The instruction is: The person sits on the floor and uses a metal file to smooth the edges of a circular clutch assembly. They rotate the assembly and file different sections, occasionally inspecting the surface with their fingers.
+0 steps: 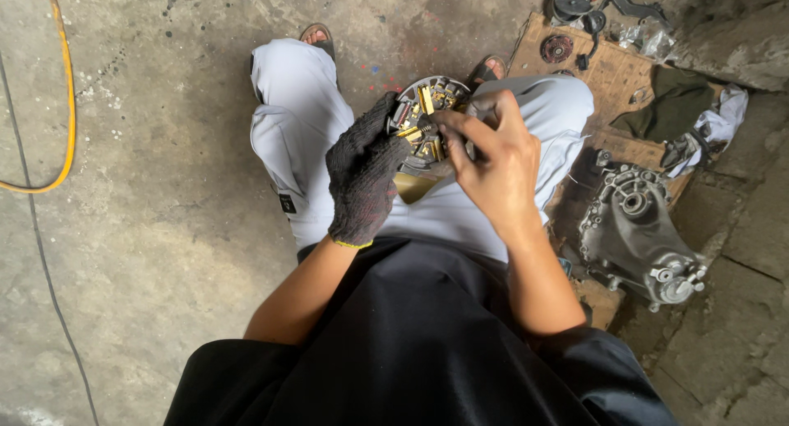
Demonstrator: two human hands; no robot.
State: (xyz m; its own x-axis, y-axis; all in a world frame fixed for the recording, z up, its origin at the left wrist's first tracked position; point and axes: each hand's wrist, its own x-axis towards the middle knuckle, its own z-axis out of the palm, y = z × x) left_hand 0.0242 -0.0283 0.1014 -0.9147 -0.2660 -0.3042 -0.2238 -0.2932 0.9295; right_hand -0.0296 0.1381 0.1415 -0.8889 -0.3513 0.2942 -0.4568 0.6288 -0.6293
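I crouch over a round metal engine part [427, 105] with yellow-brass coil pieces, held between my knees. My left hand [362, 175], in a dark knitted glove, grips the part from the left and below. My bare right hand [493, 159] pinches a small dark tool or piece against the middle of the part; what exactly it pinches is hidden by the fingers. Both hands touch the part.
A grey cast engine casing [637, 233] lies on the ground at my right. Behind it a cardboard sheet [612, 72] carries small parts, a dark cloth [674, 105] and a white rag [727, 113]. A yellow hose [67, 105] curves along the concrete floor at left.
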